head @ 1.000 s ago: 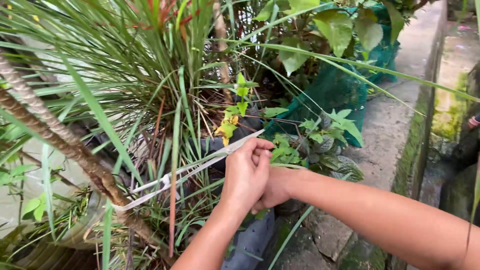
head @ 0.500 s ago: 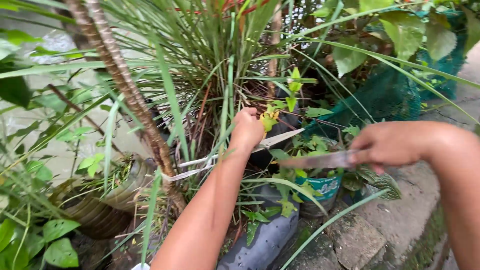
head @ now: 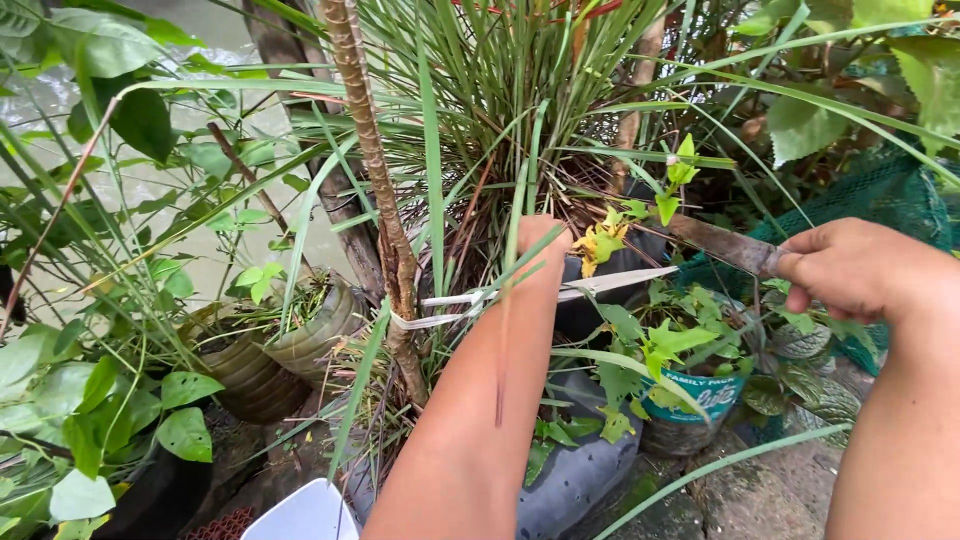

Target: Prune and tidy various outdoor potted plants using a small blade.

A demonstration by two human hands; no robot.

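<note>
My left hand (head: pixel 543 238) reaches into the base of a tall clump of long-bladed grass (head: pixel 500 110) and looks closed in a fist around some of its stalks; the fingers are hidden by the blades. My right hand (head: pixel 850 268) is at the right, gripping the handle of a knife with a dark, worn blade (head: pixel 715 243) that points left toward the clump. A white strip (head: pixel 610 283) is tied around a rough brown stem (head: pixel 385 215) and runs right, behind my left forearm.
Plastic pots of plants stand around the clump: a dark ribbed pot (head: pixel 255 375) on the left, a teal printed pot (head: pixel 690 398) and a black grow bag (head: pixel 580 470). Green netting (head: pixel 885 190) hangs at the right. A white container corner (head: pixel 300 515) shows at the bottom, by mossy paving (head: pixel 745 490).
My hands have parted. The left one has pushed up into the grass base. The right one has moved right and raised a knife toward the clump. The view has swung left.
</note>
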